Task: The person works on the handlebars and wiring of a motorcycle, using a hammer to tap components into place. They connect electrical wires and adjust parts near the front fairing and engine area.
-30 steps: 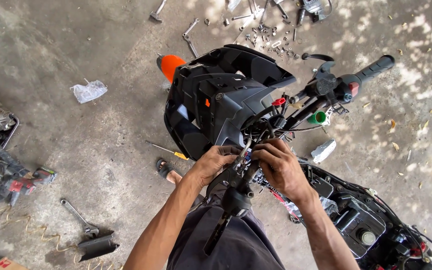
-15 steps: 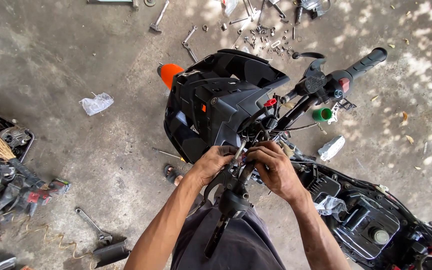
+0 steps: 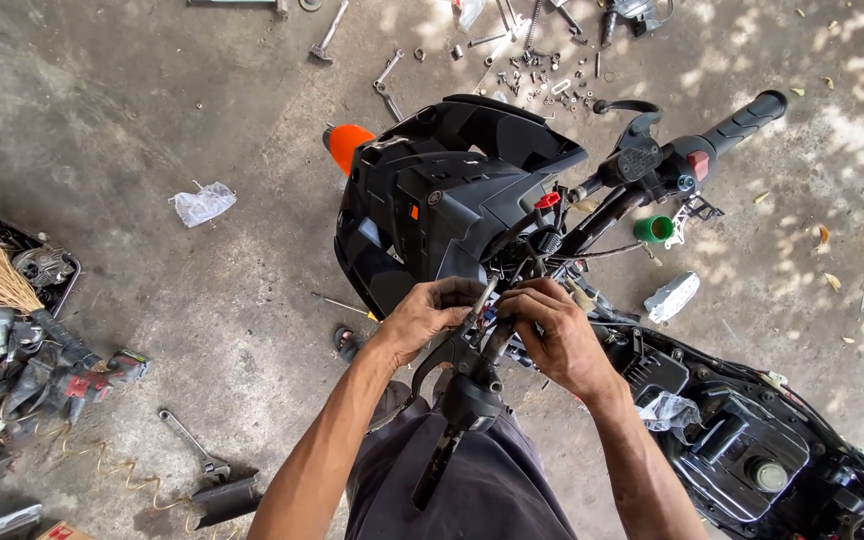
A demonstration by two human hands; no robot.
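Handlebar [image 3: 497,345] is clamped by left hand [image 3: 432,315] and right hand [image 3: 557,335]; fingers may slip, pinching wires at 12 o'clock.

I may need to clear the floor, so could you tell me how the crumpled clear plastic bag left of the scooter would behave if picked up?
The plastic bag looks thin and crumpled, so it is probably floppy and very light. It lies flat, so it seems unlikely to roll, though a breeze might shift it.
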